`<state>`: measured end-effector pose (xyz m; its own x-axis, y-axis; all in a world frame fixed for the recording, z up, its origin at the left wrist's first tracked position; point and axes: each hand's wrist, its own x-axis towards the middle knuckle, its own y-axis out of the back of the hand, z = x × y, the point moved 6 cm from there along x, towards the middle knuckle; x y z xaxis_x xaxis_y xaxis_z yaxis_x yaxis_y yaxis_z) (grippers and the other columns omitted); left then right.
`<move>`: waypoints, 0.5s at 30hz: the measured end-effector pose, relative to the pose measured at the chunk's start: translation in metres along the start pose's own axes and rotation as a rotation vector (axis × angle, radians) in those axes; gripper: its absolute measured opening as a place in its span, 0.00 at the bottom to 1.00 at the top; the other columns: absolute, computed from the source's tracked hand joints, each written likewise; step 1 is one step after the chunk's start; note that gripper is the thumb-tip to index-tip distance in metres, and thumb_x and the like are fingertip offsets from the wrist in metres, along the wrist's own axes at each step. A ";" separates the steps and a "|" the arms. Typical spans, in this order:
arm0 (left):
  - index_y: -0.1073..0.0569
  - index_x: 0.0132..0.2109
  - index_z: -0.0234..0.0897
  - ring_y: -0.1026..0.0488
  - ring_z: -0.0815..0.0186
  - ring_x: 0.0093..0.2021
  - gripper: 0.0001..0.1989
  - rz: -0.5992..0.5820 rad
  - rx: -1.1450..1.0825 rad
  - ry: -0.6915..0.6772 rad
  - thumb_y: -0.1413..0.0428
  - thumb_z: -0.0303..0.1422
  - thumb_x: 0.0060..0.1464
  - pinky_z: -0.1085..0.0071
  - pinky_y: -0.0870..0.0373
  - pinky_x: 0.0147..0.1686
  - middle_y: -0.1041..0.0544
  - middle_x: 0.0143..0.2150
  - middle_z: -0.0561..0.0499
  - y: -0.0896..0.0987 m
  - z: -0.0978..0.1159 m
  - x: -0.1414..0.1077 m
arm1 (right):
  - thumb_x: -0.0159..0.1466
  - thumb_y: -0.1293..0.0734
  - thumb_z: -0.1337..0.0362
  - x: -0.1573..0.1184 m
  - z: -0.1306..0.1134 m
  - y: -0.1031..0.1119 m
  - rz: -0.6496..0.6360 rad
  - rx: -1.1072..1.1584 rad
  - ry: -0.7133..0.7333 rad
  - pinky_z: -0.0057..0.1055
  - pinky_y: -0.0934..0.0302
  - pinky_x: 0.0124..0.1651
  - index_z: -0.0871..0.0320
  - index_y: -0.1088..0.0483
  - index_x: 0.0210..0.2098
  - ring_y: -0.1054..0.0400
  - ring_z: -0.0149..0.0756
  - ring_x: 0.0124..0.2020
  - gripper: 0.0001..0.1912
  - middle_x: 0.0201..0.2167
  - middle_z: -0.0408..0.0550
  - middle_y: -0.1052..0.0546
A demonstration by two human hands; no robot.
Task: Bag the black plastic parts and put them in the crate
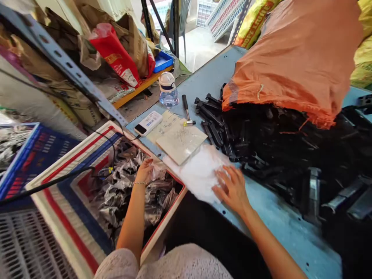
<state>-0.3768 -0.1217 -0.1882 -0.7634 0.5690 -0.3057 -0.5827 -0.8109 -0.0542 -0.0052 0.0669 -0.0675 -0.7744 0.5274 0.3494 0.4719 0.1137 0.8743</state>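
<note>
My left hand (143,173) reaches over a striped crate (66,211), its fingers curled at a clear plastic bag (157,173); the bag's contents are hard to make out. Beneath it the crate holds many dark parts in clear plastic bags (116,197). On the blue table, my right hand (232,188) lies with fingers spread on a pile of thin white plastic bags (200,170). Right of that pile spreads a heap of black parts (261,155), some with shiny metal faces.
An orange woven sack (296,54) rests on the heap. A cardboard piece (181,141), a hammer-like tool (185,106), a white phone-like device (148,123) and a water bottle (168,90) are on the table (209,75). A black cable (61,183) crosses the crate. A blue crate (40,155) stands left.
</note>
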 end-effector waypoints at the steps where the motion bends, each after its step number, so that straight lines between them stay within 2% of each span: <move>1: 0.27 0.49 0.35 0.24 0.67 0.37 0.21 0.011 -0.032 0.006 0.34 0.40 0.53 0.68 0.24 0.38 0.23 0.44 0.47 0.010 0.002 -0.020 | 0.66 0.31 0.54 -0.001 -0.002 0.006 0.074 0.008 -0.009 0.64 0.52 0.69 0.53 0.31 0.61 0.46 0.59 0.68 0.25 0.63 0.57 0.33; 3: 0.27 0.46 0.37 0.26 0.69 0.33 0.26 0.008 -0.146 -0.007 0.29 0.39 0.41 0.72 0.26 0.35 0.22 0.41 0.49 0.018 0.010 -0.064 | 0.67 0.32 0.54 -0.004 -0.011 0.019 0.202 0.075 -0.051 0.63 0.52 0.69 0.54 0.30 0.59 0.43 0.58 0.67 0.23 0.60 0.58 0.31; 5: 0.26 0.46 0.40 0.26 0.70 0.33 0.29 -0.036 -0.288 -0.044 0.27 0.37 0.35 0.74 0.27 0.34 0.22 0.41 0.51 0.009 0.025 -0.106 | 0.67 0.34 0.54 -0.010 -0.028 0.025 0.211 0.251 -0.102 0.59 0.47 0.67 0.54 0.28 0.57 0.38 0.55 0.63 0.22 0.57 0.58 0.28; 8: 0.25 0.46 0.41 0.25 0.69 0.33 0.29 -0.151 -0.385 -0.081 0.26 0.34 0.34 0.74 0.26 0.34 0.22 0.40 0.51 -0.029 0.052 -0.155 | 0.68 0.36 0.48 -0.021 -0.066 0.013 -0.003 0.736 -0.245 0.51 0.36 0.59 0.52 0.31 0.59 0.31 0.49 0.55 0.25 0.55 0.57 0.26; 12: 0.25 0.45 0.41 0.25 0.67 0.32 0.28 -0.340 -0.364 -0.066 0.27 0.34 0.32 0.73 0.26 0.33 0.22 0.38 0.52 -0.092 0.074 -0.190 | 0.62 0.34 0.36 -0.040 -0.106 -0.018 -0.292 1.544 -0.646 0.43 0.28 0.46 0.51 0.31 0.57 0.26 0.44 0.48 0.33 0.55 0.53 0.25; 14: 0.25 0.45 0.42 0.26 0.68 0.31 0.29 -0.432 -0.371 -0.022 0.27 0.34 0.32 0.74 0.27 0.31 0.22 0.38 0.53 -0.120 0.075 -0.198 | 0.57 0.29 0.37 -0.043 -0.118 -0.020 -0.389 1.835 -0.697 0.40 0.28 0.45 0.53 0.28 0.51 0.25 0.41 0.44 0.33 0.50 0.51 0.22; 15: 0.25 0.46 0.42 0.27 0.69 0.29 0.29 -0.475 -0.373 0.012 0.27 0.34 0.33 0.74 0.28 0.30 0.21 0.37 0.53 -0.133 0.073 -0.202 | 0.56 0.26 0.41 -0.044 -0.118 -0.017 -0.383 1.913 -0.689 0.37 0.29 0.44 0.55 0.26 0.48 0.25 0.38 0.42 0.30 0.46 0.50 0.21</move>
<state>-0.1658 -0.1187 -0.0496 -0.4391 0.8808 -0.1774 -0.7201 -0.4631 -0.5167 -0.0291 -0.0577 -0.0583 -0.8831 0.3777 -0.2785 0.4588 0.5707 -0.6810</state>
